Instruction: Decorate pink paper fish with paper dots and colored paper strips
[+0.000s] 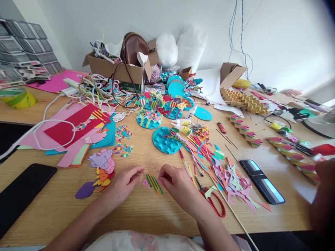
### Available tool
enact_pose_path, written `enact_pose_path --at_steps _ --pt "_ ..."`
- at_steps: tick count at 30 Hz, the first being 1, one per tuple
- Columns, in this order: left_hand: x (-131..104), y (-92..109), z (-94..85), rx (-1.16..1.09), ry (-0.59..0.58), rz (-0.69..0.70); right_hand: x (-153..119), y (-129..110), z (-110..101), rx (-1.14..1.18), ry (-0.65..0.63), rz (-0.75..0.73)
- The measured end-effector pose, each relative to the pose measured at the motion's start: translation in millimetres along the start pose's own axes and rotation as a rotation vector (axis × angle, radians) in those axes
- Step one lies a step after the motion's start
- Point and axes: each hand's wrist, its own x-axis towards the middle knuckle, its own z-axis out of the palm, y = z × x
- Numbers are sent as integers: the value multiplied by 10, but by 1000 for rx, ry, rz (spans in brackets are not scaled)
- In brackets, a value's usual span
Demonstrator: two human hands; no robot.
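On the tabletop before me lies a small pink paper fish [145, 182] with green and yellow paper strips [154, 183] slanting across its body; some strip ends stick out past its edge. My right hand [175, 180] is curled, its thumb and fingertips pinched at the fish's tail end. Left of the fish, my left hand [128, 178] has its fingers drawn together, tips a little apart from the fish; whatever may be between them is hidden. Red-handled scissors [218, 204] lie right of my right wrist. Cut paper fish [102, 160] in purple, pink and orange are piled left of my left hand.
Blue round bases [166, 140], glue bottles [183, 122] and paper strips [200, 146] lie ahead. Paper scraps [235, 184], a phone [261, 181] and a thin stick [235, 214] are rightward. A black phone-like slab [26, 195] and coloured sheets [61, 129] lie left. Another person's hand [324, 181] shows at right.
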Motion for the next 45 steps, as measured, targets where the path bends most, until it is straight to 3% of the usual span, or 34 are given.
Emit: enact_pose_path --at_steps 7,12,15,21,27,30,33,37,40,45 --pt "42 134 19 -281 -124 -1 10 -92 -165 133 26 -61" --pt "118 158 40 -526 -89 -65 208 46 -125 356 -5 -10" --pt "152 133 13 -523 -17 -134 357 139 -36 426 17 41" --pt "232 4 -85 -264 134 -99 567 240 196 275 54 186" --pt "189 -12 -121 285 264 145 627 317 293 163 91 221" --pt "152 44 -89 439 203 356 611 306 254 108 110 243" --pt "164 110 -52 566 134 481 589 270 210 11 87 262" --pt "215 167 -47 699 82 521 548 220 150 -180 41 294" --pt "223 176 -57 728 64 529 503 196 91 -282 77 288" --pt "201 183 56 758 4 506 495 179 43 -117 -19 138"
